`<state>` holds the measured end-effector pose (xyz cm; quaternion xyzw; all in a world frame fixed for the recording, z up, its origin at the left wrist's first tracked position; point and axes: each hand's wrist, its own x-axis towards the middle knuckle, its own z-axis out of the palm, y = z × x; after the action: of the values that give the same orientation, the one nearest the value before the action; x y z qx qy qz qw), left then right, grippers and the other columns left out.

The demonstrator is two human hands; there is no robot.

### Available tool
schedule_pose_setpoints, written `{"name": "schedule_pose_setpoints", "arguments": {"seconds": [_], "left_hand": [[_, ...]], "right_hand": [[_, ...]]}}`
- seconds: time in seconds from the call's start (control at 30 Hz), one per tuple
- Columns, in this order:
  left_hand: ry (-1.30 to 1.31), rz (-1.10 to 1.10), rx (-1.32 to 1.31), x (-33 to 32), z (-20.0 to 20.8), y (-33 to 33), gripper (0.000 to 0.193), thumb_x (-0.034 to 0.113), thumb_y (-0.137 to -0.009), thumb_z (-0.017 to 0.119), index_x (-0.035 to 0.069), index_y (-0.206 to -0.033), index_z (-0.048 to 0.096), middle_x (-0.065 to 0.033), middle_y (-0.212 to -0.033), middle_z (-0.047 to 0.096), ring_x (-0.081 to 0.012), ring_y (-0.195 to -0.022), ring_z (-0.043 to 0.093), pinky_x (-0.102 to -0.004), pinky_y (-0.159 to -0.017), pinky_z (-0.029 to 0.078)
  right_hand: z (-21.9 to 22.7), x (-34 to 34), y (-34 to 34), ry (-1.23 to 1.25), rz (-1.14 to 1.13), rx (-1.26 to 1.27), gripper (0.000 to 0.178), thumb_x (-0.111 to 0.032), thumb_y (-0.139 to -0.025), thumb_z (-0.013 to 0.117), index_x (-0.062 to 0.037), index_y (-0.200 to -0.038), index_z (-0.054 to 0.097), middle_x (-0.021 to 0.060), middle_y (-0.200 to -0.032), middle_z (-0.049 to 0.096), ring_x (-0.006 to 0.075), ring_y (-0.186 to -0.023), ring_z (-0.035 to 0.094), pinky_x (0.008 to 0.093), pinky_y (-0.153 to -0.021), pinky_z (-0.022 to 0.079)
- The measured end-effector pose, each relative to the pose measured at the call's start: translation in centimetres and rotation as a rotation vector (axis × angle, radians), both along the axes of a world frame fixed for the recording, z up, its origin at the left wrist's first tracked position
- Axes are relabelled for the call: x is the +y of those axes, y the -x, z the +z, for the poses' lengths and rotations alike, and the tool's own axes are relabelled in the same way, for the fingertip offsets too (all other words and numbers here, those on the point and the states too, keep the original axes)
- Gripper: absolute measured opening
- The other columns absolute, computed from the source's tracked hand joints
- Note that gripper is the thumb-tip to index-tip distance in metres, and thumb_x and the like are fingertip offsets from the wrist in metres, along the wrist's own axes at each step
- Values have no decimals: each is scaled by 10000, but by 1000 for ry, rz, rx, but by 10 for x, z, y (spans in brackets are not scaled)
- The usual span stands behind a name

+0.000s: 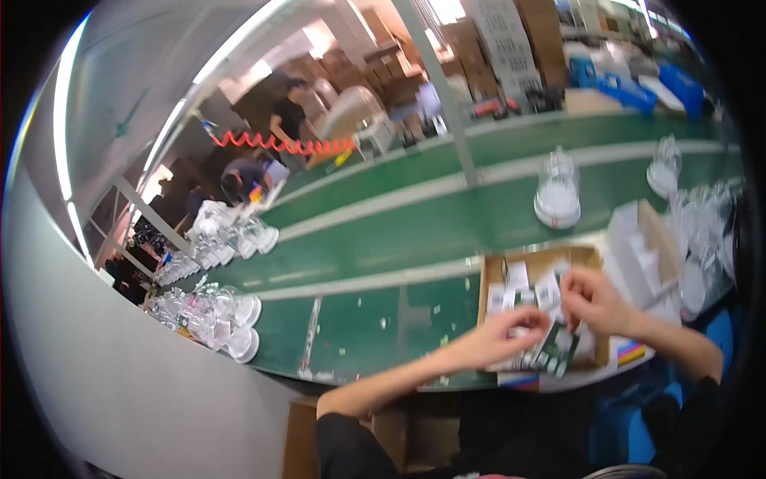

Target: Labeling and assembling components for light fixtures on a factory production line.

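Both of my hands are over a shallow cardboard box (586, 257) that holds white slips and small green-and-white cards. My left hand (511, 334) has its fingers curled in above the box; what they pinch, if anything, is too small to make out. Close by on the right, my right hand (592, 302) is bent at the wrist with thumb and fingertips together. Its fingertips also hide whatever may be between them. A green-and-white card (556, 349) lies tilted just below the two hands, partly covering other slips.
A grey-white carton (642, 247) with slips stands right of the box. Clear-domed items with white bases stand on the green conveyor (415, 231), one (557, 191) beyond my hands, with clusters at left (231, 319) and far right (702, 231). A person (291, 120) works across the line.
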<state>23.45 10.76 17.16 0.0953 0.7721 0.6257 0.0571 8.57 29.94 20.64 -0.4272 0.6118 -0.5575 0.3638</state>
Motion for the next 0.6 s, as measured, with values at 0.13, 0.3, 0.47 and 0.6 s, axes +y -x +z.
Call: {"name": "schedule_pose_setpoints", "arguments": {"seconds": [0.13,0.3,0.47,0.6], "left_hand": [[-228,35,-63,19,-26,4,336,159,-958,588,4,-1252,538,-67,-1112,595,-123,-1061,544,-273,-904,474],[-111,-52,2,4,-31,26,239,119,-942,585,-17,-1138,578,-35,-920,622,-72,-868,578,-240,-785,495],[-239,157,-89,-4,-31,15,305,102,-958,567,39,-1251,506,34,-832,586,-5,-749,494,-184,-634,409],[-297,177,-73,-1,-24,23,326,83,-965,553,55,-1281,481,30,-854,577,-5,-762,485,-183,-652,408]], "right_hand": [[-29,-10,5,-51,-7,-75,49,-46,-934,506,-15,-897,500,49,-677,606,97,-578,594,236,-526,500],[-22,1,-1,-58,-50,84,45,-22,-908,522,-1,-868,520,43,-678,599,88,-570,590,230,-527,503],[-42,-4,19,-77,-130,-54,52,-24,-902,530,0,-856,529,31,-661,580,88,-569,588,231,-514,494],[-60,-2,39,-117,-117,-122,73,-56,-917,534,-12,-859,533,33,-679,585,92,-574,583,234,-514,483]]}}
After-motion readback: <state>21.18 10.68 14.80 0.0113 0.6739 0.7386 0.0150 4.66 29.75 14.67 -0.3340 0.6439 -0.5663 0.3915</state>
